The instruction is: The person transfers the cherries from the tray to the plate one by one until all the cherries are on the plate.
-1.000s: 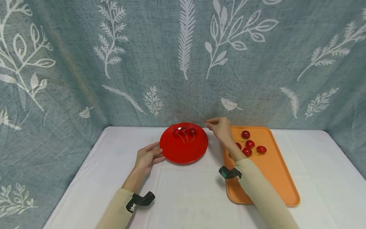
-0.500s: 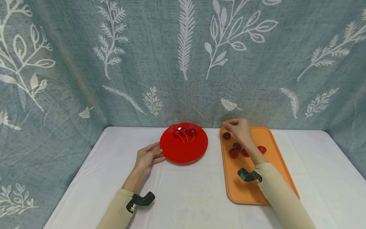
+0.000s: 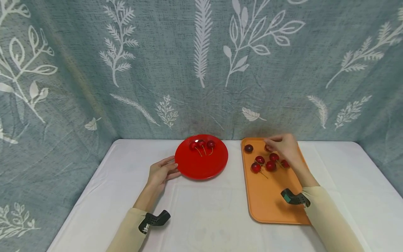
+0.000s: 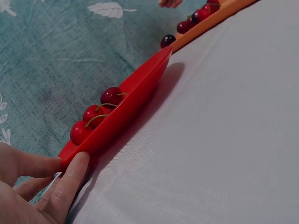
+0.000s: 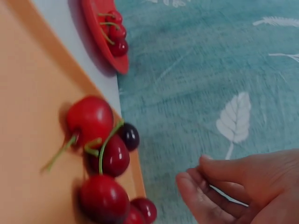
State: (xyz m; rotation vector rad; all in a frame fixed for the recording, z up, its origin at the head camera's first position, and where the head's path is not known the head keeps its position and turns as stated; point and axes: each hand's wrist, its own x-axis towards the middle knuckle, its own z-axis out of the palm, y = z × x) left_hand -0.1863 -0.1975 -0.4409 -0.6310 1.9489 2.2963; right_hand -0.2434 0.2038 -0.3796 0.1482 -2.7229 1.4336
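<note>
A red plate (image 3: pixel 201 166) holds three stemmed cherries (image 3: pixel 210 144) along its far side. My left hand (image 3: pixel 158 175) grips the plate's left edge, thumb and fingers at the rim (image 4: pixel 135 109) in the left wrist view. On the right, several cherries (image 3: pixel 270 165) lie in the far half of an orange tray (image 3: pixel 267 206). My right hand (image 3: pixel 286 148) is over the tray's far right part, its fingertips by a partly hidden cherry (image 3: pixel 267 148). In the right wrist view the right hand (image 5: pixel 243 186) has relaxed fingers, with nothing visible between them.
Both plate and tray stand near the far edge of a table with a white cloth (image 3: pixel 207 213). Behind them hangs a blue-green curtain (image 3: pixel 176 63) with white leaf patterns. Bare cloth separates the plate from the tray.
My right hand has moved rightward from beside the plate to over the tray, uncovering cherries at the tray's left. The left hand has stayed at the plate's edge. The head view has shifted slightly.
</note>
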